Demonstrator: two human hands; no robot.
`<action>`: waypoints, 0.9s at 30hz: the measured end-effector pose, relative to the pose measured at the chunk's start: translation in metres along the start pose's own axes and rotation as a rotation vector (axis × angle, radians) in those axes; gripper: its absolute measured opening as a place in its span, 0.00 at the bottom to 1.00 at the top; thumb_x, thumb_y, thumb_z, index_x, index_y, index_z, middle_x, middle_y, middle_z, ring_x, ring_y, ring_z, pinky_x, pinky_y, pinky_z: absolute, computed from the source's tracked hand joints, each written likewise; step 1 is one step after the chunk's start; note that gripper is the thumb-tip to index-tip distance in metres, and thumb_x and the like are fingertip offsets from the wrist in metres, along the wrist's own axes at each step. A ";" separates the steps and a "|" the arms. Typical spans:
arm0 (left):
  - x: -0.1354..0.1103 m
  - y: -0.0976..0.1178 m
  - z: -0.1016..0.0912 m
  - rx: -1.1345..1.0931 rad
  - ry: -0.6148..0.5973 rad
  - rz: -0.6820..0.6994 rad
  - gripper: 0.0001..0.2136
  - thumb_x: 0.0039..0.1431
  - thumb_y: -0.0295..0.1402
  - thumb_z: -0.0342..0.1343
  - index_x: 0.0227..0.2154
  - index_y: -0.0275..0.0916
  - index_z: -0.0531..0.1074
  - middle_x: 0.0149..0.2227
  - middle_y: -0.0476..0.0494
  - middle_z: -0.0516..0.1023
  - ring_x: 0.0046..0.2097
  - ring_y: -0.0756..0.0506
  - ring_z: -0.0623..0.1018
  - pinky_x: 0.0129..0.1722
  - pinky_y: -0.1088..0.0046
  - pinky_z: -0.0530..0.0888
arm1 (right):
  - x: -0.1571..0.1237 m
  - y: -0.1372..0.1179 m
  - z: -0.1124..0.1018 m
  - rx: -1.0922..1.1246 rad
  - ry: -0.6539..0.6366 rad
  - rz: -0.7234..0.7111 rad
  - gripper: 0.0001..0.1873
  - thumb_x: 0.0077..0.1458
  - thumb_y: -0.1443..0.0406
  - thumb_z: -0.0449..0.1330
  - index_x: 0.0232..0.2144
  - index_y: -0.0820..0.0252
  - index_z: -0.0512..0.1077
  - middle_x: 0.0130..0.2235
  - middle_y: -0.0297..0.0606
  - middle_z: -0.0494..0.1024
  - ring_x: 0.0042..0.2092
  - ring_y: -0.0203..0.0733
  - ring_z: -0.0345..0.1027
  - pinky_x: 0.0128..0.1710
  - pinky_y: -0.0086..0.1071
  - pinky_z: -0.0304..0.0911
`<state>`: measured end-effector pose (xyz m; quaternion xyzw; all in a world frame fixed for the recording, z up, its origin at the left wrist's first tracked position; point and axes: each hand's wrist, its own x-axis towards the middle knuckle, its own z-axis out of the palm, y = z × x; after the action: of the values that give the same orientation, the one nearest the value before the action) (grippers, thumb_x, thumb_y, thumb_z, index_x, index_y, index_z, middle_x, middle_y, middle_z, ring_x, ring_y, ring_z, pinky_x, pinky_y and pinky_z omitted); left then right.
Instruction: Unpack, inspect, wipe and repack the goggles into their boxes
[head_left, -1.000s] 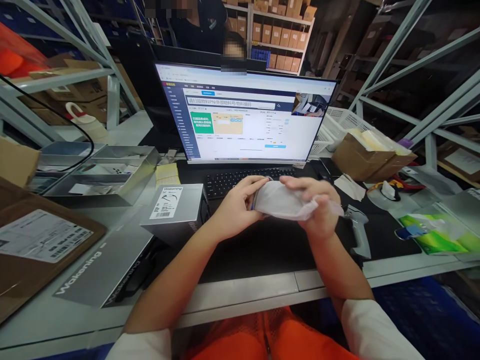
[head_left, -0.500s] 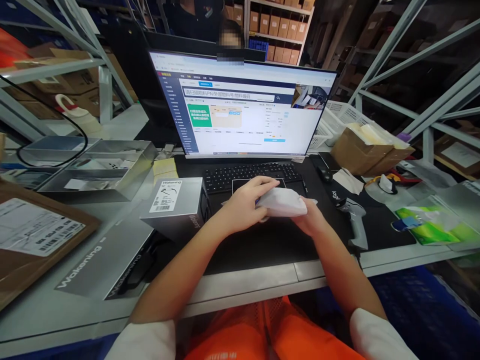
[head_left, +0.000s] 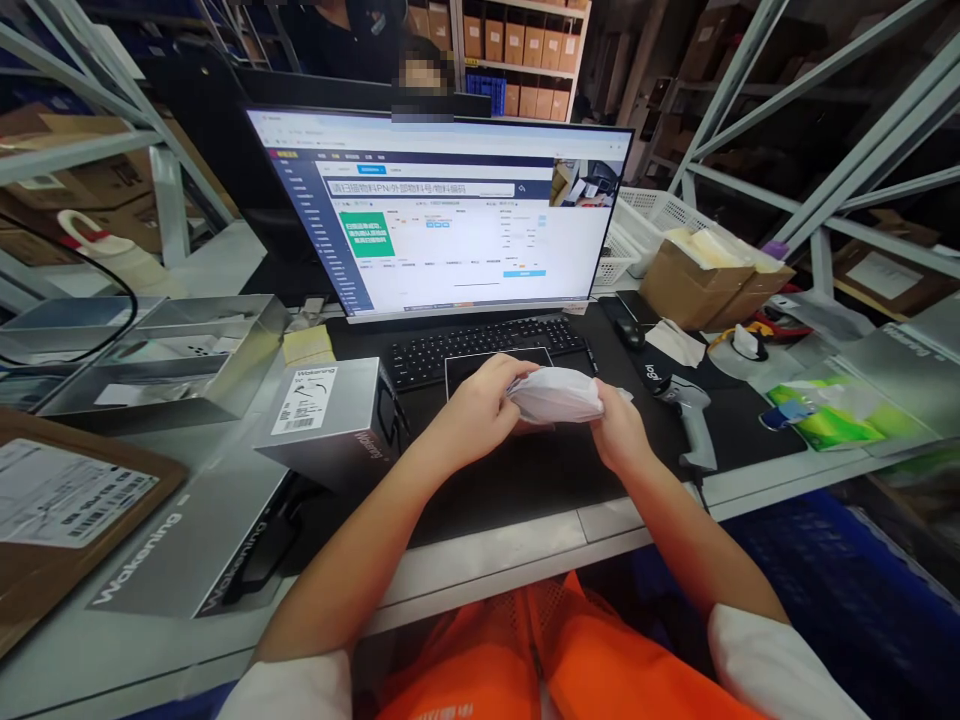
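A soft white wrapped packet [head_left: 556, 394] is held between my two hands above the black desk mat; what it contains is hidden. My left hand [head_left: 487, 405] grips its left end with bent fingers and thumb. At the other end, my right hand [head_left: 619, 425] pinches the packet's right edge. Behind and below my left hand lies a dark flat tray or box with a light rim [head_left: 459, 368], partly covered. The black keyboard [head_left: 487, 345] is just beyond it. To the left stands a grey "Wakening" box [head_left: 337, 415] with a white label.
A lit monitor [head_left: 450, 230] stands behind the keyboard. On the right are a barcode scanner [head_left: 694, 425], a mouse [head_left: 628, 333] and a green tissue pack [head_left: 829, 415]. On the left lie a brown parcel [head_left: 75, 500] and an open grey box [head_left: 187, 360]. A person [head_left: 337, 50] is behind the monitor.
The camera view has turned slightly right, so the desk things appear shifted left. My right hand's fingers have moved up along the packet's right edge, and both hands keep hold of it.
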<state>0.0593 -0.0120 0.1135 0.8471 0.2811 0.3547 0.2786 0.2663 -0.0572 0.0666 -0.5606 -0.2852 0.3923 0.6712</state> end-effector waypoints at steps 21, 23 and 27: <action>0.004 0.005 0.012 0.282 -0.260 -0.255 0.14 0.63 0.35 0.49 0.23 0.39 0.71 0.32 0.44 0.75 0.33 0.45 0.73 0.34 0.67 0.65 | -0.024 -0.019 -0.026 -0.305 -0.114 -0.330 0.19 0.61 0.52 0.54 0.24 0.57 0.70 0.27 0.35 0.71 0.33 0.42 0.64 0.33 0.31 0.61; 0.007 0.002 0.016 0.262 -0.240 -0.237 0.13 0.62 0.33 0.48 0.22 0.39 0.71 0.31 0.45 0.74 0.33 0.45 0.73 0.33 0.68 0.64 | -0.024 -0.020 -0.027 -0.331 -0.141 -0.356 0.20 0.62 0.52 0.52 0.24 0.57 0.68 0.27 0.34 0.69 0.32 0.41 0.62 0.32 0.31 0.60; 0.009 -0.002 0.023 0.321 -0.086 -0.290 0.13 0.58 0.32 0.50 0.18 0.39 0.66 0.28 0.46 0.72 0.31 0.46 0.70 0.30 0.67 0.59 | -0.025 -0.024 -0.030 -0.479 -0.223 -0.445 0.21 0.66 0.53 0.49 0.23 0.56 0.63 0.26 0.33 0.64 0.31 0.39 0.58 0.31 0.31 0.55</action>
<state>0.0819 -0.0106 0.1023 0.8456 0.4407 0.2251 0.1999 0.2826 -0.0953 0.0853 -0.5799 -0.5562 0.2173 0.5542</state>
